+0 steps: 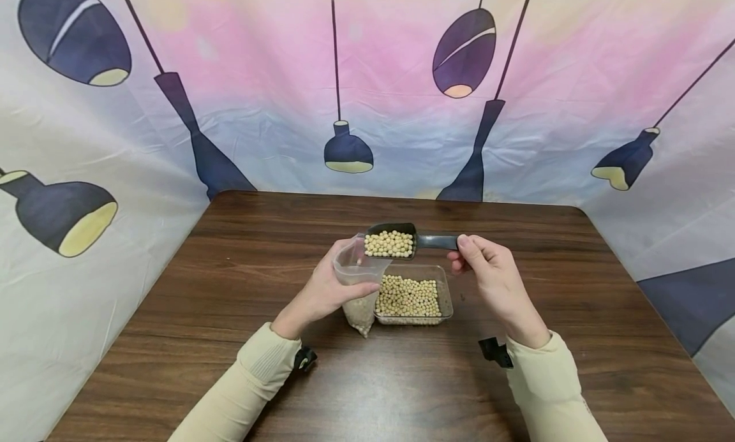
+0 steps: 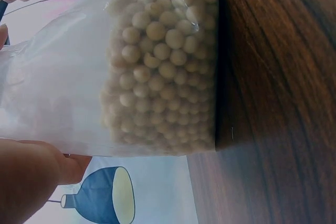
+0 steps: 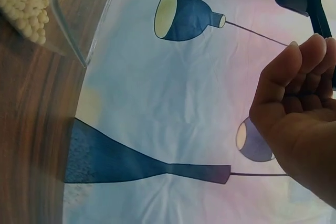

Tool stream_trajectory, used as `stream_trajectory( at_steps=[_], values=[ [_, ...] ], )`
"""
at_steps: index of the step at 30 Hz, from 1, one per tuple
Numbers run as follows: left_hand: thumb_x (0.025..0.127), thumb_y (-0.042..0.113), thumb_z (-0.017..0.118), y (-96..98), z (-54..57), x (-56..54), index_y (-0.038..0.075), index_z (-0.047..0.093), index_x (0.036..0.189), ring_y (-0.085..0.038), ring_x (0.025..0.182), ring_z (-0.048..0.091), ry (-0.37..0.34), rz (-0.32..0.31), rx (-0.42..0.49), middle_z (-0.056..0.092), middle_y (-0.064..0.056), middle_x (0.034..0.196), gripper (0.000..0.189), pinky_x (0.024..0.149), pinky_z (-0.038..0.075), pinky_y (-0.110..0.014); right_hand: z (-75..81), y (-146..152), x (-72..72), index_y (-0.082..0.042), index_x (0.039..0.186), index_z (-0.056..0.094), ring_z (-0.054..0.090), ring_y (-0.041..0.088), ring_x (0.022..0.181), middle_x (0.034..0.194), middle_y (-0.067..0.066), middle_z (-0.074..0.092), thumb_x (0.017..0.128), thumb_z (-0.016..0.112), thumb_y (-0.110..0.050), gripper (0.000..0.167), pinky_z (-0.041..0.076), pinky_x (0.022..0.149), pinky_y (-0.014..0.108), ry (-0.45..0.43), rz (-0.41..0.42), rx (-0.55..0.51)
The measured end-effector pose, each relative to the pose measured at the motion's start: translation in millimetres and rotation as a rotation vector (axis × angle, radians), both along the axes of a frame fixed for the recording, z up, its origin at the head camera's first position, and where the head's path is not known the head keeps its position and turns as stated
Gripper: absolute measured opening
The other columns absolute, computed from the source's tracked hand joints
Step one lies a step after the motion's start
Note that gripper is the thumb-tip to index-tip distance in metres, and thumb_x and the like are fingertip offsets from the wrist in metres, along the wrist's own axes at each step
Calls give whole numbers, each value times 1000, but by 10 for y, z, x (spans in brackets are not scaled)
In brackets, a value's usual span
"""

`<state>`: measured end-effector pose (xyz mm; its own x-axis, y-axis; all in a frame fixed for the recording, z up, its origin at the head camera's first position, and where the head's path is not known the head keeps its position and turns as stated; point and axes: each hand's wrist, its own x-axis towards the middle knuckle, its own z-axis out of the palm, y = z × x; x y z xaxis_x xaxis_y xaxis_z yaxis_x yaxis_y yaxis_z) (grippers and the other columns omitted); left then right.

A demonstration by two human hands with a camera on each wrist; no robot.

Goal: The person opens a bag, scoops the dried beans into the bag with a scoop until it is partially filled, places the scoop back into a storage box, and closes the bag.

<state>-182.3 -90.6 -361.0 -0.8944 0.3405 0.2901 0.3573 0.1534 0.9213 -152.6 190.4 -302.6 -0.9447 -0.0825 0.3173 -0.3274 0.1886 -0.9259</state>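
Observation:
My right hand (image 1: 494, 273) grips the handle of a black scoop (image 1: 435, 242), thumb on top. Pale yellow soybeans (image 1: 389, 244) fill the scoop, whose front edge overlaps the mouth of a clear plastic bag (image 1: 362, 273). With my left hand (image 1: 324, 292) I hold that bag near its top, its mouth spread wide. Soybeans (image 2: 157, 72) fill the lower part of the bag, close to the tabletop in the left wrist view. Just right of the bag, below the scoop, stands a clear rectangular container (image 1: 447, 295) with more soybeans inside.
Everything is on or over a dark wood-grain table (image 1: 230, 314) with rounded far corners. A pastel cloth backdrop (image 1: 275, 110) printed with hanging lamps surrounds its far side and flanks.

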Motion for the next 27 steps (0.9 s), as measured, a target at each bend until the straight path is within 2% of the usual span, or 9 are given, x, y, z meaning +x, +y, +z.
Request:
stream_trajectory(
  at_steps=[7,14,18,27],
  values=[
    [76,11,84,-1,10,5,12,41,141,-27,130,44,-15,3,-6,47,-10,140,78,103,39,-47,-11,-11,1,5,86,64,61,13,71,75,0,65,103,49,-23,35,52,70,25,62,-16,67],
    [76,11,84,6,24,13,14,41,142,-27,123,50,-6,4,-12,49,-9,138,79,96,45,-45,-14,-13,-3,1,84,64,60,17,72,76,4,65,103,50,-22,33,51,68,24,135,-35,112],
    [76,11,85,2,10,2,12,42,140,-25,122,51,3,17,-27,51,-9,136,77,98,44,-44,2,-30,18,-3,83,66,60,19,73,77,3,65,103,50,-21,31,51,68,24,178,-58,146],
    [76,13,84,3,3,4,13,43,140,-26,117,53,-12,23,-36,52,-9,133,76,93,47,-42,12,-57,58,-4,85,66,63,16,76,82,3,66,103,50,-20,28,52,71,23,222,-81,185]
  ],
)
